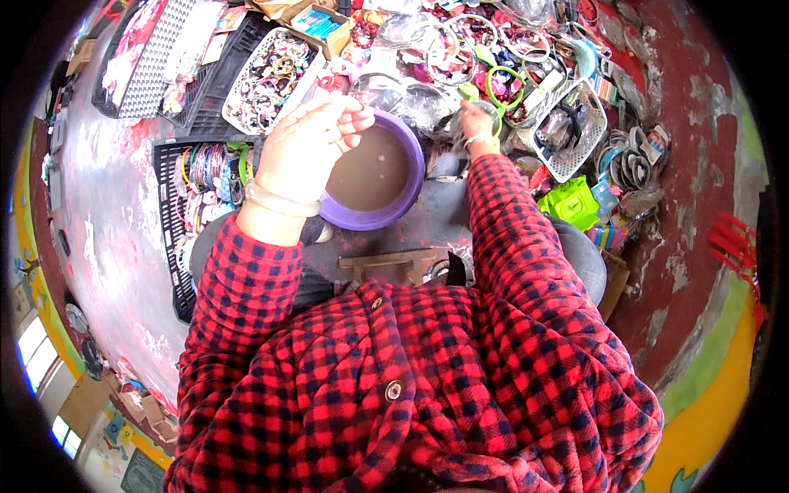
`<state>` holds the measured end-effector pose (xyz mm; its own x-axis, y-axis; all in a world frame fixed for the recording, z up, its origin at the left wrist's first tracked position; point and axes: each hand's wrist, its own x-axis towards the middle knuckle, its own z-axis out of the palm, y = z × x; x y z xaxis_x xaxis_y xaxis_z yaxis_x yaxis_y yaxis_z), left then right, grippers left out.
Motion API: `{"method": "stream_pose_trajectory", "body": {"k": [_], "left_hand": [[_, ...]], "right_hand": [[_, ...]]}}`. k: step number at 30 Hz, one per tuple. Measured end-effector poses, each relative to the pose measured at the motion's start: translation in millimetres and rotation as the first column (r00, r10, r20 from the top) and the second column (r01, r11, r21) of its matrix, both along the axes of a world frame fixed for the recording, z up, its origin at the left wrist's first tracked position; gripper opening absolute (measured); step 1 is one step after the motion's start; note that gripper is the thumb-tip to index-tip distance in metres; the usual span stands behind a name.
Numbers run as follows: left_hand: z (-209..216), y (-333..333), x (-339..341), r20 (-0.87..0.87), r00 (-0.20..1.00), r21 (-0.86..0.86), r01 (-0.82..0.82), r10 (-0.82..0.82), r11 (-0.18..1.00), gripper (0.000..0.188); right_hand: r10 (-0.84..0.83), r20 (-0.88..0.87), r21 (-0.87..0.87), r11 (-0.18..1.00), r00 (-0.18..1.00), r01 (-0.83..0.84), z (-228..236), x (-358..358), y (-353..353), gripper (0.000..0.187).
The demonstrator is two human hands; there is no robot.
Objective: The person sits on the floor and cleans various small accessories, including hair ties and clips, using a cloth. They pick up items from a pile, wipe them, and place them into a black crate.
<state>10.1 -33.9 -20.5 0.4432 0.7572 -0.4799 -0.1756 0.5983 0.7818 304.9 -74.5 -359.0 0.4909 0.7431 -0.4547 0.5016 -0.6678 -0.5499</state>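
My left hand [316,135] is raised over the left rim of a purple basin [417,177] that holds murky brownish water [370,171]. Its fingers are loosely bent and apart, with nothing visible in them. My right hand [477,123] reaches forward to the right of the basin, at the edge of a heap of hair accessories. It is blurred; a greyish, see-through smear lies beside its fingers, and whether they grip it is unclear. Just past that hand is a bright green headband [516,97]. Clear plastic bags [415,107] lie between the basin and the heap.
A white basket [236,97] of small hair ties stands beyond my left hand. Left of the basin is a black crate [171,218] with coloured bands. On the right are a white basket [567,164], a lime-green packet [571,203] and dark headbands [631,163]. A wooden piece [386,261] lies below the basin.
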Motion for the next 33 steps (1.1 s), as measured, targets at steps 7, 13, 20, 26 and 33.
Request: {"method": "stream_pose_trajectory", "body": {"k": [7, 13, 20, 26, 33], "left_hand": [[-1, -3, 3, 0.055, 0.998, -0.037, 0.017, -0.015, 0.999, 0.027], [-2, -2, 9, 0.057, 0.997, -0.063, 0.058, -0.055, 0.996, 0.026], [-10, -1, 7, 0.060, 0.996, -0.080, 0.077, -0.072, 0.994, 0.024], [-4, -1, 13, 0.014, 0.994, -0.087, 0.107, -0.106, 0.991, 0.023], [-11, 1, 11, 0.148, 0.982, -0.141, 0.141, -0.120, 0.980, 0.022]], "right_hand": [[-0.197, -0.265, 0.385, 0.876, 0.944, 0.291, 53, 48, 4, 0.036], [0.773, 0.198, -0.607, 0.580, 0.603, -0.544, -32, 24, -52, 0.026], [0.653, 0.055, -0.620, 0.616, 0.756, -0.487, -8, -13, -59, 0.025], [0.286, 0.050, -0.646, 0.740, 0.957, -0.187, -19, -17, -64, 0.027], [0.003, 0.122, -0.601, 0.796, 0.993, 0.071, -21, -23, -64, 0.031]]}}
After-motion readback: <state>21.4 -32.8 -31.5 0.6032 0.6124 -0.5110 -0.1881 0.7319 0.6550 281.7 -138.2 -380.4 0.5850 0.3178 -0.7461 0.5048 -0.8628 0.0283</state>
